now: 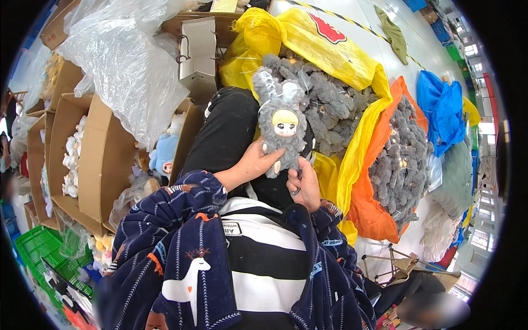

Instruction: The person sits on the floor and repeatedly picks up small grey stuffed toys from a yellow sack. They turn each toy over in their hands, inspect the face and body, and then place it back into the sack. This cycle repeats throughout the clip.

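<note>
A person's left hand (256, 164) grasps 1 long-eared, fluffy grey plush doll (281, 137); the right hand (305, 186) curls at its lower edge, grip unclear.

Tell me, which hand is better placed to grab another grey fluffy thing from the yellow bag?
Probably the right hand. It is nearer the yellow bag, curled by the lower edge of the toy, while the left hand grips the body.

Small white label (232, 229) with dark frame and dark letters on striped shirt (269, 283). Pale small letters (334, 242) on dark blue jacket (148, 225), partly lost in folds. Red printed emblem (327, 28) on yellow sack (357, 59), details too small.
</note>
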`<state>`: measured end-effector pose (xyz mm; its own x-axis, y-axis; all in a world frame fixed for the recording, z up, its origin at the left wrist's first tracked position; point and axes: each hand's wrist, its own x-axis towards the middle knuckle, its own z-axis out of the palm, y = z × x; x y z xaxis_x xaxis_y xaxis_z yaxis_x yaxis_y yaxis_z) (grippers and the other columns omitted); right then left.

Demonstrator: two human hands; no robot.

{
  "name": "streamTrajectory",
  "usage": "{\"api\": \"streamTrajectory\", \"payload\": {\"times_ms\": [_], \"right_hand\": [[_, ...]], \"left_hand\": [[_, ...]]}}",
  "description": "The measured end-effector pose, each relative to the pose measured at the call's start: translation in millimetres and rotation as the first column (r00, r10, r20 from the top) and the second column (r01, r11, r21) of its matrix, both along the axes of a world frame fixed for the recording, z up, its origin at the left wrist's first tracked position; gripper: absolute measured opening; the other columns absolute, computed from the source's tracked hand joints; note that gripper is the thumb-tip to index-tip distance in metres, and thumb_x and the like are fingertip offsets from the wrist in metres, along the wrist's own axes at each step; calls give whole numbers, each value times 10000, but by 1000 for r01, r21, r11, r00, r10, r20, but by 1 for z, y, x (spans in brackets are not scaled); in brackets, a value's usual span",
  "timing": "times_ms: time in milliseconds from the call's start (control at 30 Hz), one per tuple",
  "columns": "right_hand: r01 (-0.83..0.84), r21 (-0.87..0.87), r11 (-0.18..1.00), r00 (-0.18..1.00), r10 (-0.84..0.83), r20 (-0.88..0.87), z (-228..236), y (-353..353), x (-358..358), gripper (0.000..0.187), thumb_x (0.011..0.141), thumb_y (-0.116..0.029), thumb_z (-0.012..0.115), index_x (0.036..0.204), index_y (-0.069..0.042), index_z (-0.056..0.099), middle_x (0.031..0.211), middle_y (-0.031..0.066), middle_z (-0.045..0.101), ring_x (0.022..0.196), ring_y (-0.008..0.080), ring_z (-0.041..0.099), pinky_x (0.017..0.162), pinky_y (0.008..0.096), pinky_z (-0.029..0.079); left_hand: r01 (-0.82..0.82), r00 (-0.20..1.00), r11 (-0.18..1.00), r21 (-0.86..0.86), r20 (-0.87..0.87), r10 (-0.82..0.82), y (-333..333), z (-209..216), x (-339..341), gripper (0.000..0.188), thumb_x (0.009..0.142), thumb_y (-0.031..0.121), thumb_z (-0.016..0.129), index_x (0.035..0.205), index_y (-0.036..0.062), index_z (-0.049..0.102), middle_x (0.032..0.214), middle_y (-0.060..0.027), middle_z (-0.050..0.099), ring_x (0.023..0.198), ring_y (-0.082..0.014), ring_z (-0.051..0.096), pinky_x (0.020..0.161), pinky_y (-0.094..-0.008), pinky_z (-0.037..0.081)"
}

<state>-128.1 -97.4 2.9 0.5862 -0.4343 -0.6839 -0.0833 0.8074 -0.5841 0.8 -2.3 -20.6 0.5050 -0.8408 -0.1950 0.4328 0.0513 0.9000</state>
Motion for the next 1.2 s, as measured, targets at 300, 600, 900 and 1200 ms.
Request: {"api": "streamTrajectory", "payload": {"times_ms": [300,600,900,1200], "right_hand": [[-128,-499,857,989,70,-134,6,-1,-4,140,836,-181,559,908,-77,497,615,8,519,440,27,377,391,174,277],[-155,-521,839,983,76,-170,5,-1,-3,112,825,-156,559,857,-59,512,633,0,522,482,41,429,430,182,317],[-118,-652,749,990,39,-135,2,4,-4,109,812,-91,566,853,-20,495,704,20,529,591,90,539,535,207,420],[-113,-911,397,989,-38,-140,1,10,-10,145,754,-53,633,839,-50,516,629,-14,520,543,59,477,507,205,401]], "left_hand": [[-154,667,987,-45,732,138,8,25,12,292,767,82,631,1034,22,532,819,-110,555,653,-221,550,610,-291,462],[-144,362,990,1,931,52,10,25,20,142,803,127,586,877,41,500,741,-113,567,652,-284,581,547,-357,470],[-248,474,935,252,874,-110,3,19,24,232,868,227,501,791,14,449,569,-194,540,533,-337,566,487,-411,450],[254,951,841,477,34,-306,10,25,28,332,914,279,363,756,13,482,568,-85,555,473,-192,572,426,-275,458]]}}
